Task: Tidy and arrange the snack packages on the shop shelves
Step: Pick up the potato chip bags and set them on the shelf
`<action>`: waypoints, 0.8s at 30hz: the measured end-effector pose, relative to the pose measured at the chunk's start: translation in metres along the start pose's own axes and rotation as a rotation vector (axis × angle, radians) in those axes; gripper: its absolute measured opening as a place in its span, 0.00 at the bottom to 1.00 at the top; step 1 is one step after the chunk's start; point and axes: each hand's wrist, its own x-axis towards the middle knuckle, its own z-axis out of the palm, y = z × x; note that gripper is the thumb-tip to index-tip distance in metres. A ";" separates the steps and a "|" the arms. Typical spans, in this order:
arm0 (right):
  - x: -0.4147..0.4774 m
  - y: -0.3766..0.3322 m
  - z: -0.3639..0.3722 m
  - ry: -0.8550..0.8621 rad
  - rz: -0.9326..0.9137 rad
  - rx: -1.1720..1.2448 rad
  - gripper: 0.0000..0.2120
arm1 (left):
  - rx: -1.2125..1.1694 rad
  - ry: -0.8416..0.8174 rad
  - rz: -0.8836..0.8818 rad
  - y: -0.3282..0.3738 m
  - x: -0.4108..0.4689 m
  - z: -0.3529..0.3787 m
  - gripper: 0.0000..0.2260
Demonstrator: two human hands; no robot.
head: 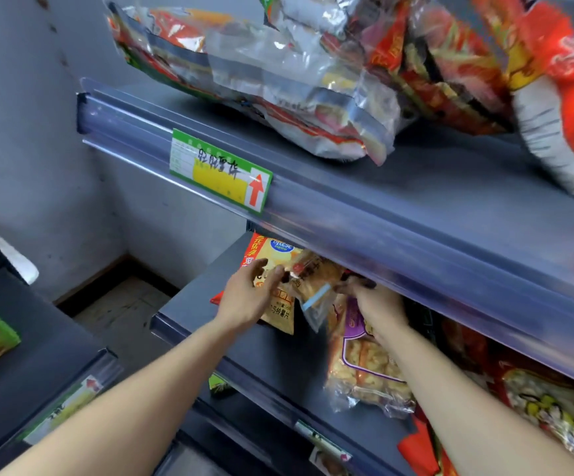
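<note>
Fingertips (277, 273) of left hand (248, 297) pinch clear packet (313, 286) (atop yellow chip bag (278, 312)) near left edge of lower shelf (206, 304); right hand (378, 304) reaches beside it, grasp impossible to tell.

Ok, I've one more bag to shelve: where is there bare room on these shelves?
Upper grey shelf: bare strip along the front, between the clear-and-silver bags and the red-and-white bag. Lower grey shelf: bare left front corner, before the orange crisp bag. Crowded rightward from the purple-topped clear bag.
</note>
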 end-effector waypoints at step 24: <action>-0.215 0.039 -0.212 -0.277 -0.043 0.313 0.31 | -0.773 -0.455 -0.255 0.133 -0.221 0.063 0.08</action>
